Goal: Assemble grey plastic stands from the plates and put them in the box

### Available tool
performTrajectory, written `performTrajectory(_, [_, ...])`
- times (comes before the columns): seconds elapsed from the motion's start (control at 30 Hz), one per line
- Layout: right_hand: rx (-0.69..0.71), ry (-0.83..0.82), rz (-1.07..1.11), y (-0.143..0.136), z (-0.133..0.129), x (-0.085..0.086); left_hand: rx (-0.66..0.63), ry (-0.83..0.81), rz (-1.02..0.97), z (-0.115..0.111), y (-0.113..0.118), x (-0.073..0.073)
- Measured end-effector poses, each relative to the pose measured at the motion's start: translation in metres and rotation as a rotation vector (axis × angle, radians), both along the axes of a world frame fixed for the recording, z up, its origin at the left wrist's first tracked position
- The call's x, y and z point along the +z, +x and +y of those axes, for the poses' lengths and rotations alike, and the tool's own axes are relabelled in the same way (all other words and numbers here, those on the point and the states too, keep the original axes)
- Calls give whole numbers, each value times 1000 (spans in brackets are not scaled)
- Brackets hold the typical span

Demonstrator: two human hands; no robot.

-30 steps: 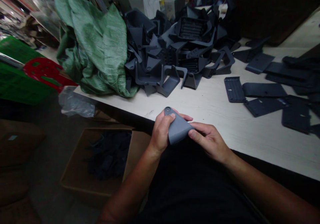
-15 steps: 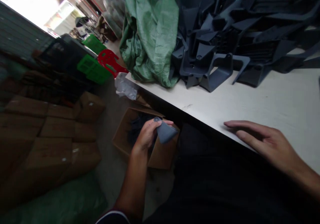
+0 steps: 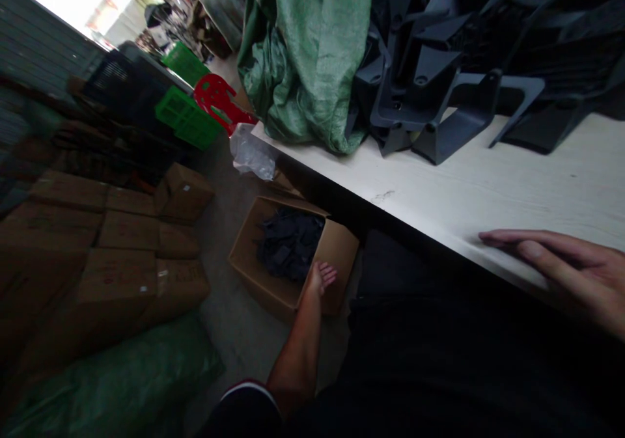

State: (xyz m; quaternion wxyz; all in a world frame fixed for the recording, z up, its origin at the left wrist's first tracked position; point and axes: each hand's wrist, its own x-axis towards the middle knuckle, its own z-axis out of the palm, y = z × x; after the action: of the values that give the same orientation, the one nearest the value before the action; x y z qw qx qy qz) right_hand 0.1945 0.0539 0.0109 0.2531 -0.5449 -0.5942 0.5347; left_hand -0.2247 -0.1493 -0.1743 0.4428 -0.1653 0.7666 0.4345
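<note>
My left hand (image 3: 323, 277) is open and holds nothing, its palm turned up at the near flap of a cardboard box (image 3: 247, 263). Inside that box lies a heap of dark grey plastic parts (image 3: 291, 243). On the pale tabletop (image 3: 432, 197), my right hand (image 3: 571, 265) rests near the front edge, fingers stretched out and empty. Larger dark grey plastic brackets (image 3: 459, 129) are piled on the table beyond it, some with screw holes showing.
A green woven sack (image 3: 317, 54) sits at the table's corner, with a clear plastic bag (image 3: 254, 155) hanging below. Closed cartons (image 3: 129, 230) and a green bundle (image 3: 127, 373) lie on the left floor. Farther back are a red stool (image 3: 219, 99) and green crates (image 3: 188, 119).
The small grey plastic piece has left my left hand, which has opened and dropped lower toward the box. The view has shifted, and my right hand appears farther right.
</note>
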Motion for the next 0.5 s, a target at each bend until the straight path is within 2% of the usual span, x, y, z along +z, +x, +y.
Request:
performTrajectory(0.1, [5, -21, 3, 0, 2, 2, -123, -39, -119, 4, 31, -32])
performTrajectory(0.2, [9, -45, -5, 1, 6, 2, -223, -60, -126, 10, 42, -44])
performTrajectory(0.3, [-6, -83, 36, -1, 11, -1, -312, -60, -72, 13, 39, -42])
performTrajectory(0.4, [-13, -109, 148, -4, 19, -5, -401, -32, 1, 15, 29, -32])
performTrajectory(0.5, [13, 17, 133, -7, 35, -4, -479, 14, 81, 19, 18, -23])
